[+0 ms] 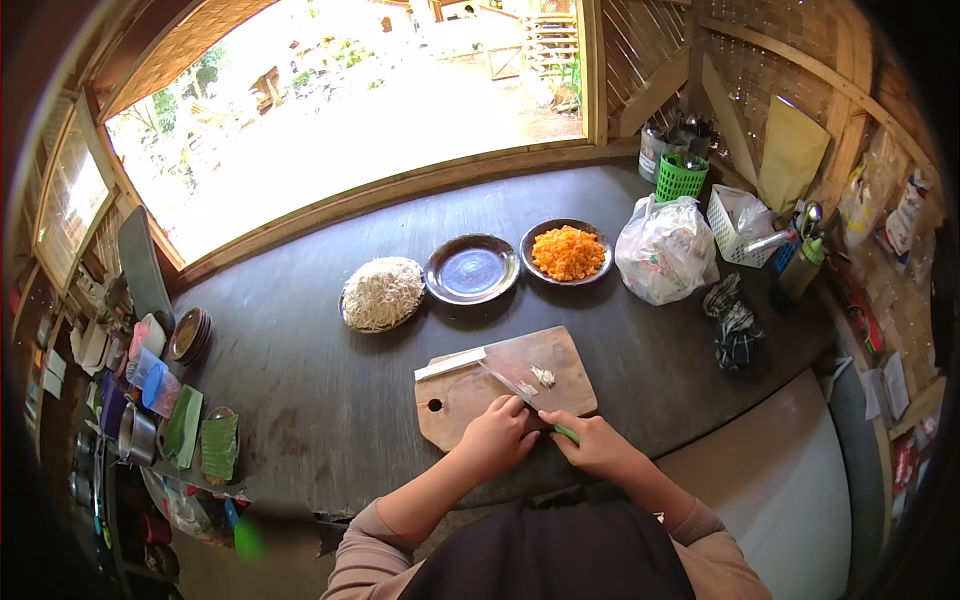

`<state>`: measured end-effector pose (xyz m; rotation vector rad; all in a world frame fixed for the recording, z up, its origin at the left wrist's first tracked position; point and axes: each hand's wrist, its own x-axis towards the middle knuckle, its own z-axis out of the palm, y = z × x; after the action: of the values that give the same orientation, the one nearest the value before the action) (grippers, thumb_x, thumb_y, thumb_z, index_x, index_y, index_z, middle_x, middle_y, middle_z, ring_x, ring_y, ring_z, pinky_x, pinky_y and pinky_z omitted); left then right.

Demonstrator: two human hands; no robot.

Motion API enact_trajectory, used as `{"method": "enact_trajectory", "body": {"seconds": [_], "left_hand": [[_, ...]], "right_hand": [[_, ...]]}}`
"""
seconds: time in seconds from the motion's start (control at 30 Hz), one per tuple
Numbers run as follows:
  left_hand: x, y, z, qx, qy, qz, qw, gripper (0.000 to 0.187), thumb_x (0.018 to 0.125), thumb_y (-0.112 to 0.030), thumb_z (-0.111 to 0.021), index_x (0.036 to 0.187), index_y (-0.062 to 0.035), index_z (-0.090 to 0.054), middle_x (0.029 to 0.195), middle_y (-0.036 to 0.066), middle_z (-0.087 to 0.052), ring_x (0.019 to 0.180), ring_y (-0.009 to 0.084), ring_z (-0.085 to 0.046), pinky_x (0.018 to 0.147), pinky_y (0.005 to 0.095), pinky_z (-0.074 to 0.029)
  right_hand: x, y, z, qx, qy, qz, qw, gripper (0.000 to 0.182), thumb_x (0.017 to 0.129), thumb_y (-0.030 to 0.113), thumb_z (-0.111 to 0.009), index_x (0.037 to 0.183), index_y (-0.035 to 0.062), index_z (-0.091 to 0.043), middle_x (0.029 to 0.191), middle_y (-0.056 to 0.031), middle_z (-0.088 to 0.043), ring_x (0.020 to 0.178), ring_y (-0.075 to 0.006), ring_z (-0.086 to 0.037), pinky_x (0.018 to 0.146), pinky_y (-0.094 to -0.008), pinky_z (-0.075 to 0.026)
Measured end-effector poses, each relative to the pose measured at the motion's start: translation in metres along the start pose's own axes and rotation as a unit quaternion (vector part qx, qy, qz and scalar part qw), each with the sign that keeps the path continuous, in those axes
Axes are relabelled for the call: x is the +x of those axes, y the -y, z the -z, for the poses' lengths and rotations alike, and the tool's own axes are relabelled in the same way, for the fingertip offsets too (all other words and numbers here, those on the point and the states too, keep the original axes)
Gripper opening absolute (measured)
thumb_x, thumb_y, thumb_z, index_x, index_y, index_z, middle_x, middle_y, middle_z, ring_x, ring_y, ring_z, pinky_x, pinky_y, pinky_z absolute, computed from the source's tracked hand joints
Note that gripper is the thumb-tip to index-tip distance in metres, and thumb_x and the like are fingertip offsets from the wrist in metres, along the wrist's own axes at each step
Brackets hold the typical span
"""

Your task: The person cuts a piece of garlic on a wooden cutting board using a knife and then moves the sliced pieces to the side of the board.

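Observation:
A wooden cutting board point(470, 405) with a round hole lies on the dark table. My right hand point(590, 443) is closed round the green handle of a knife point(508, 377), whose blade points up and left over the board. Beside the blade, my left hand point(497, 436) rests at the board's lower part with its fingers bent together; what they hold, if anything, is hidden. Small pale chopped pieces point(543, 376) lie right of the blade, with a few more against it. A flat white strip point(450, 363) is at the board's upper left.
Behind the board stand a plate of white shreds point(383, 293), an empty dark plate point(472, 270) and a plate of orange shreds point(567, 253). A plastic bag point(667, 250), dark cloth point(735, 325) and green basket point(682, 177) are at right; banana leaves point(219, 446) lie left.

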<state>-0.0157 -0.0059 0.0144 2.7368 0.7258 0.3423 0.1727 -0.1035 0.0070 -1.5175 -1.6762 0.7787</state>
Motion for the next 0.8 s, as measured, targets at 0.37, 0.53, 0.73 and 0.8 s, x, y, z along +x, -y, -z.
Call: {"method": "enact_trajectory", "body": {"seconds": [0.37, 0.53, 0.73, 0.8], "left_hand": [[0.0, 0.001, -0.002, 0.0, 0.002, 0.005, 1.0, 0.034, 0.088, -0.029, -0.065, 0.107, -0.001, -0.065, 0.117, 0.014, -0.058, 0.116, 0.0316, -0.054, 0.094, 0.0389, -0.051], [0.0, 0.003, -0.003, 0.005, -0.001, -0.002, 1.0, 0.034, 0.089, -0.029, -0.064, 0.108, -0.0007, -0.065, 0.118, 0.014, -0.058, 0.116, 0.0315, -0.053, 0.095, 0.0387, -0.05], [0.0, 0.003, -0.004, -0.011, 0.001, -0.001, 1.0, 0.035, 0.089, -0.029, -0.065, 0.109, -0.0009, -0.065, 0.119, 0.014, -0.058, 0.117, 0.0318, -0.053, 0.096, 0.0394, -0.05], [0.0, 0.004, -0.003, -0.018, 0.006, 0.003, 1.0, 0.035, 0.089, -0.029, -0.065, 0.109, -0.0009, -0.065, 0.119, 0.014, -0.058, 0.117, 0.0319, -0.053, 0.096, 0.0396, -0.049]], "right_hand": [[-0.022, 0.017, 0.021, 0.017, 0.021, -0.066, 0.997, 0.037, 0.092, 0.017, -0.062, 0.129, 0.0144, -0.059, 0.082, -0.0248, -0.066, 0.069, -0.0395, -0.067, 0.066, -0.0408, -0.052], [-0.023, 0.009, 0.016, 0.026, 0.018, -0.061, 0.998, 0.037, 0.092, 0.017, -0.062, 0.13, 0.0154, -0.059, 0.074, -0.0255, -0.063, 0.064, -0.0389, -0.065, 0.064, -0.0414, -0.051], [-0.008, 0.011, 0.004, 0.011, -0.009, -0.008, 1.0, 0.034, 0.092, 0.014, -0.061, 0.126, 0.0086, -0.06, 0.101, -0.0223, -0.068, 0.093, -0.0401, -0.067, 0.08, -0.04, -0.054], [-0.004, 0.01, 0.001, -0.001, 0.007, -0.028, 1.0, 0.032, 0.093, 0.012, -0.06, 0.124, 0.0059, -0.06, 0.104, -0.0225, -0.068, 0.094, -0.04, -0.067, 0.081, -0.0408, -0.054]]}}
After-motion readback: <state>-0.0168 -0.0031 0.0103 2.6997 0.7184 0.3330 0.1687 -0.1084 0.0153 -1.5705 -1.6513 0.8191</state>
